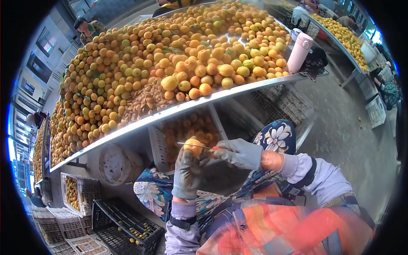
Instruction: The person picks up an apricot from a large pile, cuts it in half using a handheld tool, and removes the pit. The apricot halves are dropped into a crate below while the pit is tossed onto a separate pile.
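My left hand (187, 172), in a grey glove, is closed around a yellow-orange apricot (194, 148) and holds it up over my lap. In my right hand (242, 154), also gloved, is a small knife (216, 148) with a red handle. Its thin blade lies across the apricot, the tip sticking out past the left side. Below and behind the hands is a light plastic crate (158, 148) with orange apricot pieces (187, 129) in it. A heap of brown pits (146, 100) sits near the front edge of the table, among whole apricots (170, 83).
The metal-edged table (178, 111) slopes across in front of me, piled with apricots. A pink bottle (299, 53) stands at its right end. Left below are a white bucket (114, 163), a black crate (123, 221) and stacked pale crates (68, 225). Other people work at further tables.
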Motion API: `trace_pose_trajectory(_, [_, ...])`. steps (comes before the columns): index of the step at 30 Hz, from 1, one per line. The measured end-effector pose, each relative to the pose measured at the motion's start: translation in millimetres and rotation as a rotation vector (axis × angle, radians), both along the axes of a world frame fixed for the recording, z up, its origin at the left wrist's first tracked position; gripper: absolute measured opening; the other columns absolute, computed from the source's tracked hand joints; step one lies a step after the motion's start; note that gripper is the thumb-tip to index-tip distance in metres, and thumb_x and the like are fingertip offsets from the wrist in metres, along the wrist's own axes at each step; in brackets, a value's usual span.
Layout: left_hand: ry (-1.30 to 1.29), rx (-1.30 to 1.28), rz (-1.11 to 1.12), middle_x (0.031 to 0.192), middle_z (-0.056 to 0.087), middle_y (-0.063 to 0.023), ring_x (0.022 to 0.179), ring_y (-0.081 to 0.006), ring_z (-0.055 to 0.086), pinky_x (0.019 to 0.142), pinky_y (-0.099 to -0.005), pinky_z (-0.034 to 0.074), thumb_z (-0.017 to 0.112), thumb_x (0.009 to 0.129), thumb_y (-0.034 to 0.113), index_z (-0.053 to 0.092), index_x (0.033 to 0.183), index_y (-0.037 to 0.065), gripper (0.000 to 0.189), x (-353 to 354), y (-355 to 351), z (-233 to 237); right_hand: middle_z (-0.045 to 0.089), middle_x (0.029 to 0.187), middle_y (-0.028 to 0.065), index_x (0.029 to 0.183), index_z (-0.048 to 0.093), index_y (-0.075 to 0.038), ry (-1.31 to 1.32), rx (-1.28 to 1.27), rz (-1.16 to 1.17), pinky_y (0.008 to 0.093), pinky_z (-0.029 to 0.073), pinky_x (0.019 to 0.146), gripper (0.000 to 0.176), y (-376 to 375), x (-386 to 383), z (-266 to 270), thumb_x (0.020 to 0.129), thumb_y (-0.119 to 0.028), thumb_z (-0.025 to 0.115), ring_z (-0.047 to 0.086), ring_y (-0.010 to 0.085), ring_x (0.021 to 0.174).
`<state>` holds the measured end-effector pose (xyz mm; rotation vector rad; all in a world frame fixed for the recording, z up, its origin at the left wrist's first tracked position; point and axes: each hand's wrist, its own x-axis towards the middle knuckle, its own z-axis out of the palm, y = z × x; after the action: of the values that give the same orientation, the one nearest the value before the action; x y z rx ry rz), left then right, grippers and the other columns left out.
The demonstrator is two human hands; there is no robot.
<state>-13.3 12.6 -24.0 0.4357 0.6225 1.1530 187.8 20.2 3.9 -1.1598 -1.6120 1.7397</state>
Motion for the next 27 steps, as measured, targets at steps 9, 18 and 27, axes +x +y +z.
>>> trace_pose_trajectory(9, [0.245, 0.130, 0.046, 0.107, 0.059, -0.0085, 0.096, -0.0201, 0.061, 0.089, -0.0340, 0.049, 0.058, 0.091, 0.038, 0.050, 0.122, 0.002, 0.048, 7.9, 2.0, -0.4, 0.050, 0.064, 0.0122, 0.091, 0.054, -0.003, -0.253, 0.421, -0.018, 0.0348, 0.042, 0.054, 0.040, -2.0, 2.8, -5.1, 0.096, -0.042, 0.048, 0.053, 0.0275, 0.057])
trace_pose_trajectory(18, [0.420, 0.167, 0.047, 0.112, 0.058, -0.0103, 0.100, -0.0170, 0.057, 0.091, -0.0306, 0.047, 0.054, 0.094, 0.037, 0.046, 0.127, 0.000, 0.050, 14.7, 4.0, -16.0, 0.050, 0.067, 0.0130, 0.093, 0.053, -0.002, -0.150, 0.299, -0.126, 0.0341, 0.042, 0.058, 0.036, -8.2, -15.8, -32.2, 0.098, -0.037, 0.046, 0.050, 0.0239, 0.058])
trace_pose_trajectory(27, [0.652, 0.281, 0.121, 0.114, 0.058, -0.0081, 0.098, -0.0119, 0.056, 0.084, -0.0241, 0.046, 0.055, 0.095, 0.027, 0.046, 0.129, 0.001, 0.044, 20.5, 9.9, -6.7, 0.056, 0.081, 0.0042, 0.101, 0.057, 0.000, -0.059, -0.019, -0.204, 0.0263, 0.045, 0.071, 0.040, -10.4, -31.0, -21.2, 0.097, -0.039, 0.048, 0.052, 0.0106, 0.078])
